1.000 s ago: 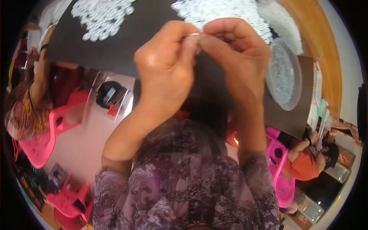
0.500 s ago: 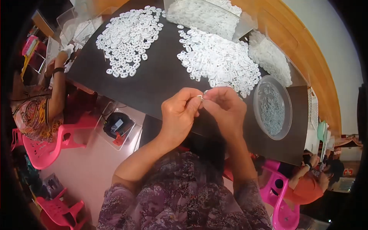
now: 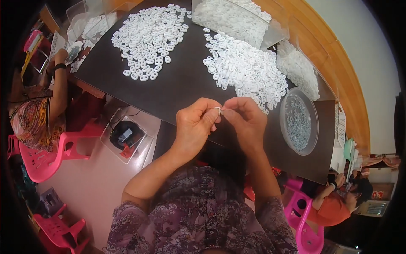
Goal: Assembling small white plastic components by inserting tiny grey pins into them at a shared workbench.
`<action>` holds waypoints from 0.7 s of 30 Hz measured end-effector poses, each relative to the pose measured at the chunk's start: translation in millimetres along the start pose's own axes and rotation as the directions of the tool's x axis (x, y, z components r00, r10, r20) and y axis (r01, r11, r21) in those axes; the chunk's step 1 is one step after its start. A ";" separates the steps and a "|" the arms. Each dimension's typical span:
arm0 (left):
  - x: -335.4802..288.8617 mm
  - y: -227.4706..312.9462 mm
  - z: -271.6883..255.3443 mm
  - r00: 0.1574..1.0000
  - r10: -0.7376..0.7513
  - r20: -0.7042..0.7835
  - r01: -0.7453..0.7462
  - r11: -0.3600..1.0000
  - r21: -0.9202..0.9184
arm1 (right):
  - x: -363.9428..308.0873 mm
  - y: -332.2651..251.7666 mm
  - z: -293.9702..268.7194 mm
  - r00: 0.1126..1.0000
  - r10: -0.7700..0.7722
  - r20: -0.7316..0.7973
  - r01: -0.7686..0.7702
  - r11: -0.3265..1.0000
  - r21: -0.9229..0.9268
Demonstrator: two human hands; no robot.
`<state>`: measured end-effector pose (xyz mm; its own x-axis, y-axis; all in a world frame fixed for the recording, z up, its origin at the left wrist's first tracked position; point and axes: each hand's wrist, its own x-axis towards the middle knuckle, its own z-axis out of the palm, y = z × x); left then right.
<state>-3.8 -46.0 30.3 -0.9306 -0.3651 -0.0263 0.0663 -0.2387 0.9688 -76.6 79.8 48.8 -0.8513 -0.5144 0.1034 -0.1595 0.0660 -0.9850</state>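
Over the near edge of the dark table, my left hand (image 3: 192, 129) pinches a small white plastic piece (image 3: 218, 109) between thumb and forefinger. My right hand (image 3: 248, 122) meets it fingertip to fingertip, thumb and forefinger pressed together at the piece's right side. Whatever those right fingers hold is too small and covered to make out. Beyond my hands lies a heap of small white plastic pieces (image 3: 249, 70). Farther left spreads a pile of white oval pieces with two holes each (image 3: 148, 40). A round clear tub (image 3: 316, 127) of small grey metal pins or screws (image 3: 298, 122) sits to the right.
A clear bin (image 3: 275, 38) full of white pieces stands at the back, with a filled bag (image 3: 298, 70) beside it. Co-workers sit at left (image 3: 38, 114) and right (image 3: 332, 207). Pink chairs (image 3: 42, 158) and a clear box holding a black device (image 3: 127, 134) are lower left.
My right thumb and forefinger have closed in on the small white piece, which my left hand keeps pinched. The whole view has shifted slightly.
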 end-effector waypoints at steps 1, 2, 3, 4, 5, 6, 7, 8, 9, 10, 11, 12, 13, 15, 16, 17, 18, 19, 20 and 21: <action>-0.3 0.4 -1.6 1.000 0.001 -0.003 -0.001 1.000 -0.003 | 0.2 -0.6 0.9 1.000 0.000 0.003 0.000 1.000 -0.002; -0.6 0.8 -3.0 1.000 -0.007 0.006 0.007 0.999 -0.037 | 0.5 -1.3 1.6 1.000 0.029 0.007 -0.029 0.999 0.043; -1.0 1.1 -4.2 1.000 -0.014 0.016 0.015 0.997 -0.070 | 0.7 -2.1 2.3 0.998 0.059 0.012 -0.059 0.994 0.087; -1.1 0.7 -4.9 1.000 -0.013 0.013 0.013 0.997 -0.071 | 1.0 -2.9 2.8 0.998 0.058 0.015 -0.059 0.995 0.086; -0.9 -0.2 -5.1 1.000 -0.008 0.013 0.009 0.997 -0.078 | 1.3 -3.8 3.1 0.997 0.073 0.018 -0.074 0.993 0.092; -0.9 -0.9 -5.7 1.000 -0.003 0.013 0.004 0.996 -0.084 | 1.6 -4.3 3.8 0.996 0.088 0.020 -0.090 0.991 0.099; -1.1 -1.1 -6.0 1.000 -0.001 0.011 0.002 0.996 -0.084 | 1.7 -4.3 4.3 0.996 0.087 0.022 -0.089 0.991 0.098; -1.4 -1.2 -6.4 1.000 -0.005 0.008 0.006 0.997 -0.078 | 1.8 -3.6 4.7 0.995 0.094 0.019 -0.095 0.990 0.102; -1.7 -1.0 -6.6 1.000 -0.009 0.005 0.009 0.997 -0.072 | 1.8 -3.1 5.0 0.995 0.101 0.016 -0.102 0.989 0.105; -2.0 -1.2 -6.2 1.000 -0.007 0.004 0.008 0.997 -0.073 | 1.6 -2.4 5.2 0.995 0.100 0.016 -0.101 0.989 0.104; -2.5 -1.4 -5.6 1.000 0.006 -0.007 -0.006 0.999 -0.034 | 1.4 -1.7 5.4 0.996 0.084 0.010 -0.085 0.992 0.093; -3.0 -1.6 -4.7 1.000 0.019 -0.017 -0.019 1.000 0.006 | 1.0 -0.9 5.6 0.998 0.069 0.004 -0.069 0.994 0.081; -3.6 -1.4 -4.4 1.000 0.021 -0.018 -0.021 1.000 0.006 | 1.0 -0.4 6.4 0.998 0.067 0.005 -0.067 0.994 0.081; -5.0 -1.8 -3.3 0.996 0.062 -0.058 -0.057 0.995 0.087 | -0.1 1.1 8.3 0.998 0.060 -0.010 -0.060 0.997 0.059; -5.3 -1.5 -2.4 0.996 0.064 -0.059 -0.059 0.995 0.087 | -0.4 2.1 9.8 0.998 0.058 -0.009 -0.058 0.997 0.058; -5.7 -1.4 -1.5 0.991 0.102 -0.087 -0.091 0.988 0.122 | -0.9 3.6 12.0 0.998 0.052 -0.028 -0.050 0.996 0.067; -5.8 -1.7 -1.0 0.984 0.140 -0.114 -0.121 0.980 0.157 | -1.3 4.2 14.3 0.998 0.047 -0.047 -0.043 0.996 0.076; -5.1 -3.5 0.2 0.984 0.142 -0.111 -0.124 0.980 0.157 | -2.1 3.9 15.0 0.998 0.044 -0.050 -0.041 0.996 0.076; -4.1 -6.9 1.3 0.960 0.250 -0.123 -0.214 0.944 0.252 | -2.8 3.6 15.8 0.998 0.029 -0.064 -0.025 0.998 0.062; -3.0 -10.0 2.6 0.926 0.356 -0.124 -0.296 0.891 0.345 | -3.1 3.4 16.9 0.997 0.014 -0.079 -0.011 0.999 0.047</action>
<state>-2.6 -40.2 21.3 -0.7937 -0.5347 0.2901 0.2106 0.2059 0.9556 -66.0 67.2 42.8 -0.8901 -0.4447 0.0999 -0.1269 0.0313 -0.9914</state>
